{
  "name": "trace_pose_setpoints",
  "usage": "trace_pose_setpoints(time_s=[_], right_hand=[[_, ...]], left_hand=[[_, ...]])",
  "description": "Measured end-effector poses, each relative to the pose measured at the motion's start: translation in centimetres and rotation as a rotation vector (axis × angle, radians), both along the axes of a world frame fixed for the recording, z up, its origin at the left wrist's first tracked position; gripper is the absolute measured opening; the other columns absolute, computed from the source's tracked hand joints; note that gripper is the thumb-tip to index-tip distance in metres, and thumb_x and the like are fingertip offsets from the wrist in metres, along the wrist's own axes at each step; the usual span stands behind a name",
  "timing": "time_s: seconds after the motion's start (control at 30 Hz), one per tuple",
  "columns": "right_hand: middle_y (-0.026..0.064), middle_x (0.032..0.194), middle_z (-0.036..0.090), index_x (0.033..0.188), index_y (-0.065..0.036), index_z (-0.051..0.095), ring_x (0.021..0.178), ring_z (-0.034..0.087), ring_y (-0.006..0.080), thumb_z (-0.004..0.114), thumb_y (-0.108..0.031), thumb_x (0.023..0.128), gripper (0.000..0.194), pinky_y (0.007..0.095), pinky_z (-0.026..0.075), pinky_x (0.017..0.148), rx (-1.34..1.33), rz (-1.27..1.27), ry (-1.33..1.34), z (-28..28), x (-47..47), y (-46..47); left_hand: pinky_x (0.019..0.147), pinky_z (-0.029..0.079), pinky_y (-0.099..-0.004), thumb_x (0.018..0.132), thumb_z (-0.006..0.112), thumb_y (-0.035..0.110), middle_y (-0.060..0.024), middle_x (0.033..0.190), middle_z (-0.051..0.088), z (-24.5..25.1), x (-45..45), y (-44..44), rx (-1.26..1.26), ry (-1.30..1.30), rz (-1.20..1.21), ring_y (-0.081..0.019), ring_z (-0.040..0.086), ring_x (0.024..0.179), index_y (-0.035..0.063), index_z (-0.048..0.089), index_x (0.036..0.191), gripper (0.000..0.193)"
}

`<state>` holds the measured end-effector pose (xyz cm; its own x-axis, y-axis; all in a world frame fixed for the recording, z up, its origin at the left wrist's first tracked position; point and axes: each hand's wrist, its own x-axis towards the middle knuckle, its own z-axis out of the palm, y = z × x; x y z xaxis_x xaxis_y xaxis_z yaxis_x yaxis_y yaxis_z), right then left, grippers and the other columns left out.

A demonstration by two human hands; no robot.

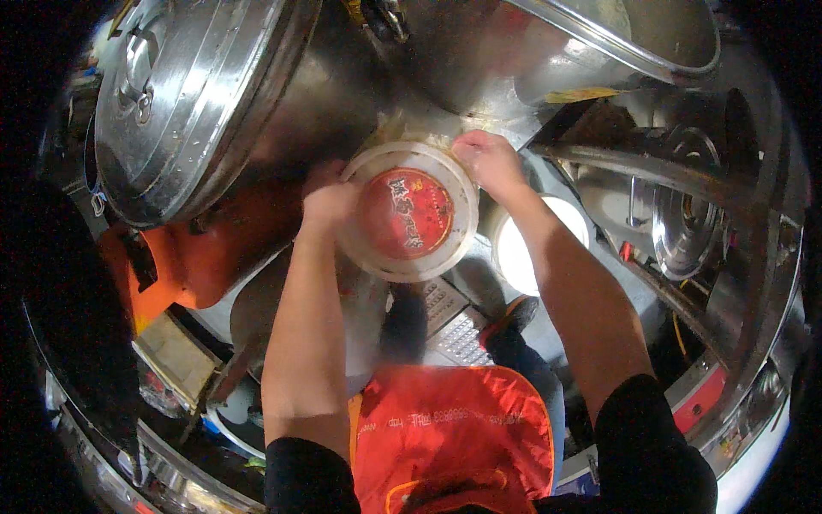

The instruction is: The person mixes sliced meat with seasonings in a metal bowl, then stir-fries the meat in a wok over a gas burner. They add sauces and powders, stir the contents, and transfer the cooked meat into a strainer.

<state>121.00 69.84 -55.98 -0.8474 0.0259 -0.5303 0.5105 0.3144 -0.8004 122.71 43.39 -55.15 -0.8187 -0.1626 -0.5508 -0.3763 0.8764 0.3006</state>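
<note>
Between my two hands is a round, whitish plastic lid [411,266] with a raised rim, which looks to be on a tub. A red circular label [404,215] bearing writing covers its middle. My left hand [327,196] grips the left side of the rim, its fingertips dark and partly hidden. At the upper right of the rim, my right hand [486,160] has its fingers curled in on the edge. Pale, translucent material shows along the far edge; I cannot tell whether it is the tub's wall or a plastic bag.
A large steel pot with a handled lid [180,109] stands at upper left, a second steel pot [475,58] at upper right. Low down are a bright white round container [546,244], a perforated metal plate [459,337] and an orange plastic object [173,263]. A metal frame [642,170] runs along the right.
</note>
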Motion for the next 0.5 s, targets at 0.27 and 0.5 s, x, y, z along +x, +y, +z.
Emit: trace_pose_setpoints(time_s=[0.27, 0.5], right_hand=[[0.0029, 0.087, 0.067, 0.098, 0.000, 0.067, 0.082, 0.058, 0.0102, 0.064, -0.015, 0.090, 0.017, 0.0260, 0.046, 0.079, -0.044, -0.124, 0.147, 3.6, 2.7, 1.6], [0.0102, 0.103, 0.067, 0.115, -0.003, 0.062, 0.099, 0.062, 0.0201, 0.070, -0.011, 0.084, 0.033, 0.0313, 0.049, 0.090, -0.032, 0.403, 0.423, 11.0, 16.0, 7.7]], left_hand=[[0.084, 0.050, -0.0389, 0.074, 0.063, 0.019, -0.0149, 0.104, 0.064, 6.8, 1.0, 2.5, 0.368, 0.005, 0.120, -0.0323, 0.062, 0.096, 0.0015, 0.062, 0.103, 0.033], [0.078, 0.048, -0.0484, 0.065, 0.065, 0.005, -0.0166, 0.086, 0.062, 15.8, 15.3, 11.0, 0.460, 0.198, -0.313, -0.0388, 0.061, 0.085, 0.0054, 0.057, 0.088, 0.024]])
